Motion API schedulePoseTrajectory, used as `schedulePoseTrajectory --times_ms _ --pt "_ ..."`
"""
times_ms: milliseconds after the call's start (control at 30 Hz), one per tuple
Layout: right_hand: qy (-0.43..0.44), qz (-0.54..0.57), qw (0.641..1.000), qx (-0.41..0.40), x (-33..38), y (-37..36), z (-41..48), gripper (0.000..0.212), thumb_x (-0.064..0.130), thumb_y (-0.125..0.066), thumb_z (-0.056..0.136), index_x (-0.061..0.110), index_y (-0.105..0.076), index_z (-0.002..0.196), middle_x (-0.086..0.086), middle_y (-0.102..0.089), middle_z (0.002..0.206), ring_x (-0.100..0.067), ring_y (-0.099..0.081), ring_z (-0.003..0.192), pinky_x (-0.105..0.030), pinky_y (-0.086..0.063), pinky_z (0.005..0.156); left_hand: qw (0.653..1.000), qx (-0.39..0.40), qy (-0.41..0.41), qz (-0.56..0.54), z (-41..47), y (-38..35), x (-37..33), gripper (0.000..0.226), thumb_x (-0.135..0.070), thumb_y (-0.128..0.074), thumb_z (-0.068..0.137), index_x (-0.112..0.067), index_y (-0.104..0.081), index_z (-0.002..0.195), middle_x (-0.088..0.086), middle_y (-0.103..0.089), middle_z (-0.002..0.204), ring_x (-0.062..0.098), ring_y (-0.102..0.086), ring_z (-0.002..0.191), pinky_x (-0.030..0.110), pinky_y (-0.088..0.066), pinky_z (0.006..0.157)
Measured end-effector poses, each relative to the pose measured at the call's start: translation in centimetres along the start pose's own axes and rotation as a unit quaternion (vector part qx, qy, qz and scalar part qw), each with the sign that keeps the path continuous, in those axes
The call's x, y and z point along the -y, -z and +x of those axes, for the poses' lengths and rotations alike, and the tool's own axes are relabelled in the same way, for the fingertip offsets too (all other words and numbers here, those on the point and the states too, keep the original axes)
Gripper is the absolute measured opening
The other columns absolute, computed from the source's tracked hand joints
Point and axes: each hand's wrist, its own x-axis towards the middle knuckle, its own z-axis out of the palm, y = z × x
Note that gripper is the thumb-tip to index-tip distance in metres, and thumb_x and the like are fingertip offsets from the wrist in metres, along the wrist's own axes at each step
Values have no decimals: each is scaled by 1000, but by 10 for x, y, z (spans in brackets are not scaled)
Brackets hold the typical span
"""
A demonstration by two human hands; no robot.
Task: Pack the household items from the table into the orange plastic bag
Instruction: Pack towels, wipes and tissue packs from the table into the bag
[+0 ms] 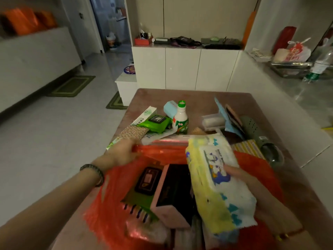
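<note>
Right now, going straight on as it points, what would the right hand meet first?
Probably the pink box in the orange bag, beyond the tissue pack the right hand holds; depth unclear.

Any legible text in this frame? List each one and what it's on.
"手": on the label of the green-capped bottle; the rest of the label is blurred.
Long white-green box: Chinese print, too blurred to read.
Tissue pack: print blurred.
Green wipes pack: label too small to read.
</note>
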Motion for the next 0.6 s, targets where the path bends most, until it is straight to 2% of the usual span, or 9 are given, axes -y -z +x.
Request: schedulePoseTrajectory --times_ms 33,67,100,167,233,300,400,533,600 --pt "-43 -34 998 13 -4 -6 1 45 22 -92 27 9 -78 68 -16 -75 72 -27 -72 60 -31 -57 49 995 -39 29 -91 4 6 1 15 -11 -63 82 -26 -61 81 0 -62 73 -6 -59 55 19 -46 60" --pt "-83 -75 994 16 -10 -13 4 29 19 -86 44 7 -78 69 -14 -75 70 -25 -72 60 -29 -57 52 982 -72 49 -166 8 12 0 24 -7 -63 81 -28 -56 73 0 -59 69 -4 -56 47 18 -46 55" --pt "-125 -111 986 18 -17 -22 10 18 19 -77 60 7 -78 72 -12 -75 72 -24 -72 62 -28 -57 58 970 -85 62 -220 10 16 -1 27 -6 -63 81 -28 -54 71 0 -58 69 0 -55 48 15 -45 51" --pt "-166 -153 974 33 -34 -43 27 21 24 -63 81 9 -78 80 -11 -76 83 -22 -72 73 -30 -57 70 957 -71 66 -273 10 21 -12 18 -7 -62 83 -22 -56 76 -2 -58 71 5 -55 57 5 -43 48" --pt "-125 -155 980 14 -47 -60 53 25 28 -60 86 10 -71 99 -11 -73 100 -24 -70 89 -35 -55 81 946 -59 63 -312 4 24 -23 12 -7 -61 83 -18 -57 82 -4 -57 70 3 -56 55 2 -41 46" --pt "-75 -136 988 -5 -52 -79 82 28 28 -56 89 11 -63 110 -9 -71 102 -22 -68 88 -34 -56 72 937 -60 66 -338 0 25 -25 14 -4 -61 83 -18 -58 79 0 -59 70 1 -58 52 9 -47 54" --pt "-45 -164 985 -23 -50 -102 118 33 25 -55 90 13 -54 121 -10 -65 112 -27 -64 98 -37 -56 65 932 -54 64 -353 -9 27 -24 15 -4 -58 84 -17 -61 78 8 -62 76 17 -57 67 26 -48 67" --pt "-100 -252 962 -29 -59 -104 142 39 23 -58 87 12 -50 123 -13 -54 128 -33 -53 115 -45 -55 80 923 -11 41 -382 -20 26 -26 22 -5 -58 86 -21 -61 71 1 -63 64 7 -59 53 22 -49 61" --pt "-90 -285 954 -30 -63 -100 143 39 26 -55 88 12 -51 125 -11 -54 130 -29 -52 117 -44 -52 89 928 20 24 -371 -23 24 -26 14 -8 -60 86 -19 -63 77 2 -64 73 8 -60 60 24 -50 68"
